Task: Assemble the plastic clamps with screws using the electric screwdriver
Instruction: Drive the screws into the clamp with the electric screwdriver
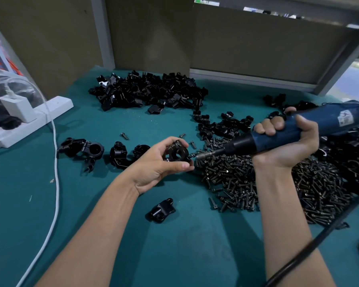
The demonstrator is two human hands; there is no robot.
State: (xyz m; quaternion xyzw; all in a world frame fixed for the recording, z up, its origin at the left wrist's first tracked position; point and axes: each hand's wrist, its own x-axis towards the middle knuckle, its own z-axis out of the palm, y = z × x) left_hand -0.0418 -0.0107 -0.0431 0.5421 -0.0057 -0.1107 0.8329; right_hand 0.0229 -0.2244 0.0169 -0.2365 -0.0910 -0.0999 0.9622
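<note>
My left hand [157,162] grips a black plastic clamp [177,153] just above the green table, fingers and thumb curled round it. My right hand [286,141] holds the blue electric screwdriver [294,131] nearly level, its metal bit [203,155] pointing left. The bit's tip meets a screw [192,155] at the clamp's right side. A big heap of dark screws [257,179] lies under the screwdriver. One loose clamp half [161,208] lies near me between my forearms.
A pile of black clamp parts [147,91] sits at the back, with more parts [222,125] at the right. Assembled clamps [81,149] lie at the left. A white power strip [29,119] and white cable [55,183] run along the left. The screwdriver's black cord [319,233] crosses my right forearm.
</note>
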